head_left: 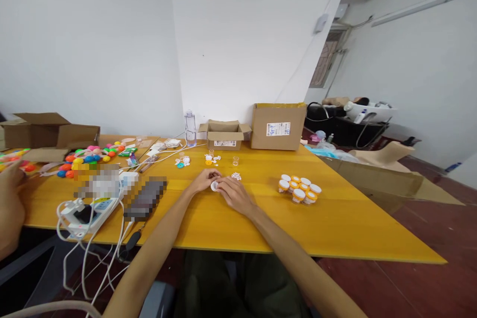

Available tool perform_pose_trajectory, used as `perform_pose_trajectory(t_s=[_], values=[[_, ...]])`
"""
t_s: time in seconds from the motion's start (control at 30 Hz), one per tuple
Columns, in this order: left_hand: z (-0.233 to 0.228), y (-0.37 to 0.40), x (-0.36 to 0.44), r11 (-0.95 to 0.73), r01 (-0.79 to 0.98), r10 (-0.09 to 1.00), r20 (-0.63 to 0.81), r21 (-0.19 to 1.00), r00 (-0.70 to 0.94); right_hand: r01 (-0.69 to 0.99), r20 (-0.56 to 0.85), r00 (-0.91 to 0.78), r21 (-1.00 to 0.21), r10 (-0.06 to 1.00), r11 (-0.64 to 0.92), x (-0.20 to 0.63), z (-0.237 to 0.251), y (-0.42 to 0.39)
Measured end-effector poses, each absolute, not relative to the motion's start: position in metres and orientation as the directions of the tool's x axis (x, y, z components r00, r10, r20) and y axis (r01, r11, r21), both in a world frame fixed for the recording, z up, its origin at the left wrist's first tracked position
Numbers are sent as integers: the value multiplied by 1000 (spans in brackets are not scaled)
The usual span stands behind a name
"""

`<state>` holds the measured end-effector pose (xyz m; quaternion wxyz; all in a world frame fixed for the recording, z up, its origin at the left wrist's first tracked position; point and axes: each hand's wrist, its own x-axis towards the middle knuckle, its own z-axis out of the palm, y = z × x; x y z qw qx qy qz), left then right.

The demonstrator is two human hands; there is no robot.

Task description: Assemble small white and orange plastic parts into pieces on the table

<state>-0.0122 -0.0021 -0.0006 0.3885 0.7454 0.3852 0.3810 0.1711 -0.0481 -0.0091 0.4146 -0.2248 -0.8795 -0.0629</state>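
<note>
My left hand (204, 180) and my right hand (234, 192) meet at the middle of the yellow table (231, 228). Together they pinch a small white round piece (214, 186), perhaps a cap. A little heap of small white parts (236, 176) lies just beyond my right hand. More small white and orange bits (211, 159) and a tiny clear cup (235, 160) sit farther back. To the right stands a cluster of several small orange containers with white lids (300, 189).
Two cardboard boxes (224, 135) (278, 125) and a water bottle (190, 128) stand at the far edge. Left are coloured plastic balls (87, 156), a power strip with white cables (87, 213), a dark phone (144, 198), an open box (48, 131). Another person's hand (10, 198) rests at far left.
</note>
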Motion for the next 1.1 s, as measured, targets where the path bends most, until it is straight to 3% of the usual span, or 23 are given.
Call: perform_pose_trajectory(t_s=[0.17,0.3,0.53,0.7,1.1], values=[[2,0,-12,-379,246,911,313,892,269,474,633,-665,-53,396,879,168,-11,-47],[1,-1,-11,-384,264,914,324,885,245,510,594,-669,-70,447,857,167,-13,-47],[-1,-2,-8,-428,318,896,351,846,272,684,685,-372,-254,627,683,169,-18,-39],[0,-5,-5,-455,369,880,346,811,325,759,637,-201,-379,744,529,174,-24,-27],[4,-13,0,-548,573,830,313,609,461,719,592,-289,-384,752,579,168,-21,-31]])
